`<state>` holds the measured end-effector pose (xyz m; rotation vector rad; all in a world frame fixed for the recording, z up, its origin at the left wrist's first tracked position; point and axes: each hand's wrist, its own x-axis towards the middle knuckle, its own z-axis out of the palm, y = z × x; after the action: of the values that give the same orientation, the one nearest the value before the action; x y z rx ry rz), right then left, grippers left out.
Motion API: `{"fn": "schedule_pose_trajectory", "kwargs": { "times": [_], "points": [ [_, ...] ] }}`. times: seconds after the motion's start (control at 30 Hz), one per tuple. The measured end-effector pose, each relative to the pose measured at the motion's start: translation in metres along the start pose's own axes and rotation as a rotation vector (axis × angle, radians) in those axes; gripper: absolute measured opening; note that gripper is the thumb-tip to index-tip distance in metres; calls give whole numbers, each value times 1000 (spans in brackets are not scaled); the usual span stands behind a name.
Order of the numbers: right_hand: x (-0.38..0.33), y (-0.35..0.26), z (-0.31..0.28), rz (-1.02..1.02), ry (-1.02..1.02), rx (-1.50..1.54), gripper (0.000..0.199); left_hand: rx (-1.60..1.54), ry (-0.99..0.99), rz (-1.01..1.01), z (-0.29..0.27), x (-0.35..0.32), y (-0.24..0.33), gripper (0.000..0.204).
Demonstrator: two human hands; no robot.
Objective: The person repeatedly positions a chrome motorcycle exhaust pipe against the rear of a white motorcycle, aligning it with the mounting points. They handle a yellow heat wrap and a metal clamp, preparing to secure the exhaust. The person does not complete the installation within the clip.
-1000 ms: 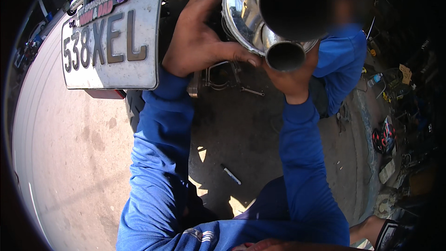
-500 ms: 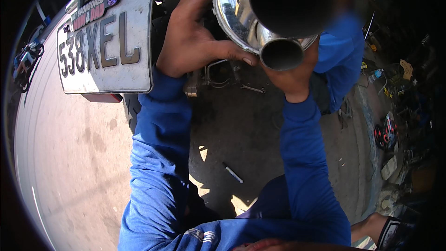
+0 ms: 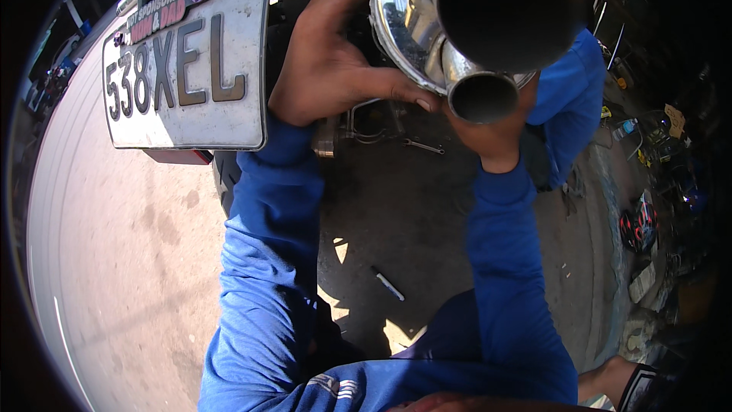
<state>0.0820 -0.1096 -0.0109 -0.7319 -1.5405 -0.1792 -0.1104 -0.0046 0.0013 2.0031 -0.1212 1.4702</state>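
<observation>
A shiny metal exhaust muffler (image 3: 395,11) is held up at the top of the view, its wide dark opening and a smaller pipe end (image 3: 483,99) facing me. My left hand (image 3: 324,69) grips its left side, the thumb stretched along the lower rim. Under the small pipe, my right hand (image 3: 496,140) supports the muffler from the lower right; most of its fingers are hidden behind the metal. A white number plate (image 3: 183,126) with a small sticker and purple bolts hangs left of my left hand.
Behind the muffler, another person's blue sleeve (image 3: 572,84) shows. A wrench (image 3: 425,146) and a marker pen (image 3: 390,287) lie on the concrete floor. Below the plate is part of a tyre (image 3: 227,175). Along the right stand a plastic bottle (image 3: 624,130), a red-and-black object (image 3: 639,227) and clutter.
The muffler and both my hands sit slightly farther right and a little higher in the view. The plate and floor items have shifted right too, so my head has turned slightly.
</observation>
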Motion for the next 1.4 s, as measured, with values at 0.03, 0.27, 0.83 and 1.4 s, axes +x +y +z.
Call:
{"fn": "schedule_pose_trajectory", "kwargs": {
  "times": [0.03, 0.27, 0.83, 1.4],
  "points": [
    [0, -2, -2, -10, -8, -39, 112, -31, -4, 22, 1, 2, 2, 94],
    [1, -4, -9, -185, -25, -263, 107, 161, -105, 189, 6, 22, 21, 108],
    [-1, 6, -9, -184, -46, -208, 100, 259, -121, 231, 7, 28, 24, 112],
    [1, 25, -10, -216, 40, -94, 90, 151, -119, 261, 12, 30, 20, 114]
  ]
}}
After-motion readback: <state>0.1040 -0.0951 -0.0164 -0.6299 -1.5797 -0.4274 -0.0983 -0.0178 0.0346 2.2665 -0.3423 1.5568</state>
